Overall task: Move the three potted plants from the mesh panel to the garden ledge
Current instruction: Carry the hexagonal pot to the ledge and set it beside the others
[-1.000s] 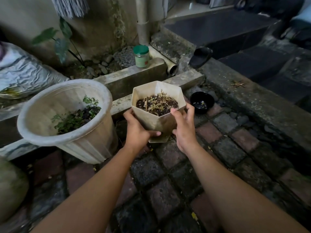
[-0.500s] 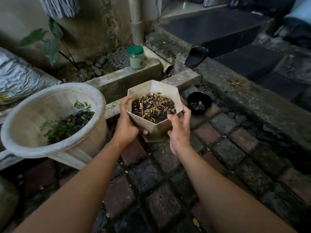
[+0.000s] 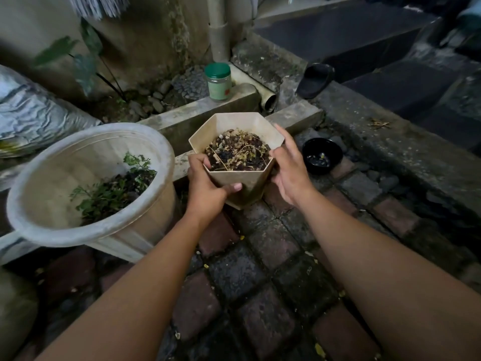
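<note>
Hexagonal pot (image 3: 242, 178) between both hands (tilted)

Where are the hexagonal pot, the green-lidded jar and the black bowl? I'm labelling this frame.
hexagonal pot (image 3: 248, 178), head view, front wall.
green-lidded jar (image 3: 218, 71), head view, lid.
black bowl (image 3: 311, 148), head view, left rim.

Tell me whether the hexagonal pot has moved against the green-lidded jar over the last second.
Yes. The hexagonal pot has come down and toward the person, so its gap to the green-lidded jar on the ledge has widened.
</note>
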